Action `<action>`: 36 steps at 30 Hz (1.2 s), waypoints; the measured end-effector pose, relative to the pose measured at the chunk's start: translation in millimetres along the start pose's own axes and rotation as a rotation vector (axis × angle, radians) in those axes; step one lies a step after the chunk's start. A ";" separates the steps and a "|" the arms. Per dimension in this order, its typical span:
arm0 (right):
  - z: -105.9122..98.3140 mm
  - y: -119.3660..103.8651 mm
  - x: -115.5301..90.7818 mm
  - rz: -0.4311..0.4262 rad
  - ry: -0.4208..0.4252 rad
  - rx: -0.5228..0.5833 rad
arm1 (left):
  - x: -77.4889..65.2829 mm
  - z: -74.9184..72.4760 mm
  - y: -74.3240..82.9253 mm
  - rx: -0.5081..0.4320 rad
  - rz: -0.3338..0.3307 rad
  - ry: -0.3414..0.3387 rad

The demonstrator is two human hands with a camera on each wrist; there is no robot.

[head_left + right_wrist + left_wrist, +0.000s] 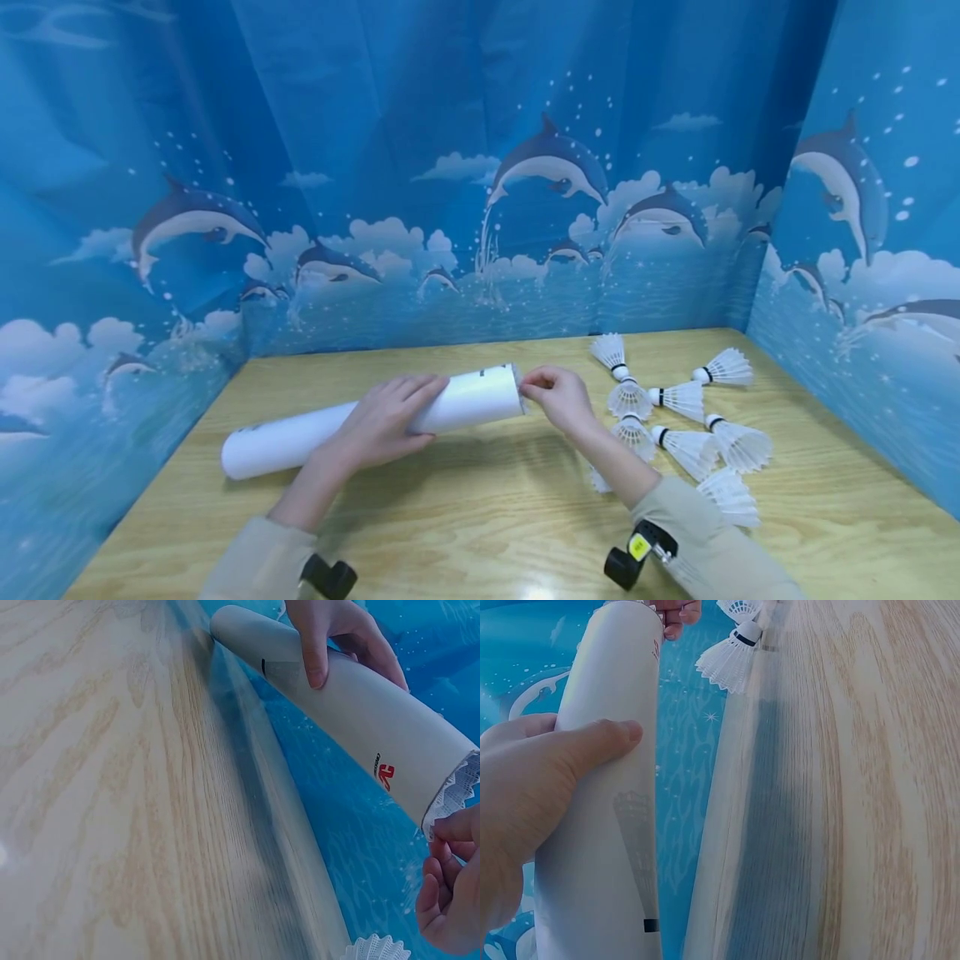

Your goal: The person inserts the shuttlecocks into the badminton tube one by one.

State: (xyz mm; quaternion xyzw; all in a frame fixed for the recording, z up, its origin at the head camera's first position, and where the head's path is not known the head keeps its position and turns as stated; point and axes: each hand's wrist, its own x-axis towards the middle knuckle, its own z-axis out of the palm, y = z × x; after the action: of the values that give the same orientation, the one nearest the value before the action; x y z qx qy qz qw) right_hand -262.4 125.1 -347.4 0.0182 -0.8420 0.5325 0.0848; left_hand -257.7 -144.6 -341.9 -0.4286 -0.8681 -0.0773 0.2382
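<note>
Part of the white tube (480, 398) covered by the left hand (386, 421), shuttlecock (454, 793) at the right hand (558, 398) mostly hidden inside, another shuttlecock (600, 481) partly behind the right forearm (624, 462), lettering (378, 771) between both hands illegibly small.

Blue sheeting (420, 83) printed with leaping dolphins (551, 167), white clouds (386, 239) and rippling water (390, 312) lines the far, left and right sides. Before it stretches a wood-grained tabletop (465, 517), a bright spot of light (537, 592) gleaming on its near part.
</note>
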 end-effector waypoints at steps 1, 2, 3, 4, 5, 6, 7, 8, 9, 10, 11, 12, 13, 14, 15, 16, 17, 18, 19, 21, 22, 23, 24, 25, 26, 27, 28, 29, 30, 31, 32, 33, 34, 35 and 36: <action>0.9 0.0 0.0 0.002 0.003 0.003 | 0.1 0.2 0.0 0.000 -0.002 -0.002; 1.7 -0.2 0.0 0.007 0.006 0.006 | 0.1 0.3 0.0 0.000 -0.005 -0.004; 2.6 -0.1 0.0 0.010 0.009 0.010 | 0.0 0.2 0.0 0.001 -0.008 -0.006; 3.3 0.3 0.2 0.010 0.012 0.012 | -0.1 0.0 0.1 0.002 -0.012 -0.010; 4.0 0.0 0.2 0.014 0.015 0.016 | -0.1 -0.3 0.3 -0.001 -0.017 -0.013; 4.6 -0.6 0.2 0.017 0.018 0.018 | 0.0 -0.7 0.4 -0.004 -0.021 -0.016; 5.2 -1.0 0.2 0.018 0.022 0.022 | 0.0 -1.0 0.6 -0.006 -0.026 -0.020; 5.8 -1.2 0.2 0.018 0.025 0.023 | 0.0 -1.5 0.8 -0.009 -0.031 -0.024; 6.4 -1.1 0.4 0.016 0.029 0.023 | -0.1 -2.0 1.2 -0.014 -0.035 -0.026; 6.8 -1.4 0.4 0.018 0.032 0.023 | 0.0 -2.3 1.4 -0.019 -0.039 -0.028; 7.3 -1.8 0.4 0.019 0.036 0.022 | 0.0 -2.5 1.6 -0.022 -0.041 -0.028; 7.8 -1.6 0.7 0.020 0.039 0.022 | 0.0 -2.6 1.6 -0.024 -0.042 -0.029; 8.5 -1.3 0.8 0.018 0.041 0.020 | 0.0 -2.5 1.7 -0.024 -0.043 -0.029; 8.9 -1.0 0.9 0.017 0.045 0.018 | 0.0 -2.5 1.8 -0.025 -0.043 -0.029; 9.3 -0.9 1.0 0.016 0.047 0.016 | 0.1 -2.5 1.8 -0.025 -0.042 -0.029; 9.5 -1.0 1.1 0.016 0.048 0.016 | 0.1 -2.4 1.8 -0.025 -0.042 -0.029; 9.8 -0.9 1.2 0.014 0.050 0.016 | 0.1 -2.4 1.7 -0.024 -0.042 -0.030; 10.1 -1.0 1.3 0.014 0.051 0.018 | 0.0 -2.4 1.7 -0.023 -0.041 -0.030; 10.3 -1.2 1.1 0.008 0.053 0.018 | 0.0 -2.4 1.6 -0.023 -0.042 -0.030; 10.9 -1.4 1.1 0.006 0.054 0.022 | -0.2 -2.5 1.5 -0.024 -0.041 -0.030; 11.2 -1.3 0.8 0.006 0.054 0.022 | -0.3 -2.5 1.5 -0.023 -0.041 -0.031; 11.5 -1.4 0.7 0.007 0.054 0.023 | -0.4 -2.5 1.6 -0.022 -0.041 -0.033; 11.7 -1.5 0.3 0.007 0.051 0.022 | -0.6 -2.5 1.6 -0.024 -0.040 -0.033; 12.1 -1.5 0.0 0.009 0.049 0.023 | -0.7 -2.4 1.7 -0.023 -0.039 -0.034; 12.4 -1.6 -0.3 0.012 0.046 0.022 | -0.8 -2.5 1.7 -0.022 -0.038 -0.034; 12.5 -1.7 -0.4 0.015 0.045 0.022 | -0.8 -2.6 1.8 -0.022 -0.037 -0.035; 12.6 -1.8 -0.7 0.013 0.043 0.022 | -0.8 -2.7 1.9 -0.022 -0.036 -0.034; 12.8 -1.9 -0.7 0.015 0.043 0.024 | -0.8 -2.8 1.9 -0.021 -0.035 -0.033; 12.8 -1.9 -0.9 0.017 0.043 0.026 | -0.7 -2.9 1.9 -0.018 -0.034 -0.033; 12.8 -2.2 -1.0 0.020 0.045 0.029 | -0.6 -3.1 1.9 -0.017 -0.033 -0.033; 12.8 -2.4 -1.3 0.020 0.048 0.032 | -0.5 -3.3 1.8 -0.015 -0.032 -0.032; 12.9 -2.7 -1.5 0.024 0.051 0.039 | -0.4 -3.3 1.7 -0.015 -0.030 -0.032; 13.0 -2.8 -1.8 0.028 0.054 0.047 | -0.4 -3.4 1.6 -0.014 -0.030 -0.032; 13.2 -3.1 -2.0 0.033 0.057 0.060 | -0.4 -3.4 1.4 -0.012 -0.030 -0.033; 13.6 -3.3 -2.3 0.037 0.059 0.071 | -0.5 -3.3 1.2 -0.013 -0.029 -0.033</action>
State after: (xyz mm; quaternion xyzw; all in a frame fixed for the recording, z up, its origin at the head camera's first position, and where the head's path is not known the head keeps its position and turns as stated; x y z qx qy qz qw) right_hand -261.3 111.3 -350.5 -0.0102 -0.8198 0.5639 0.0988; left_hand -255.3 -145.3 -339.4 -0.4188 -0.8774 -0.0794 0.2200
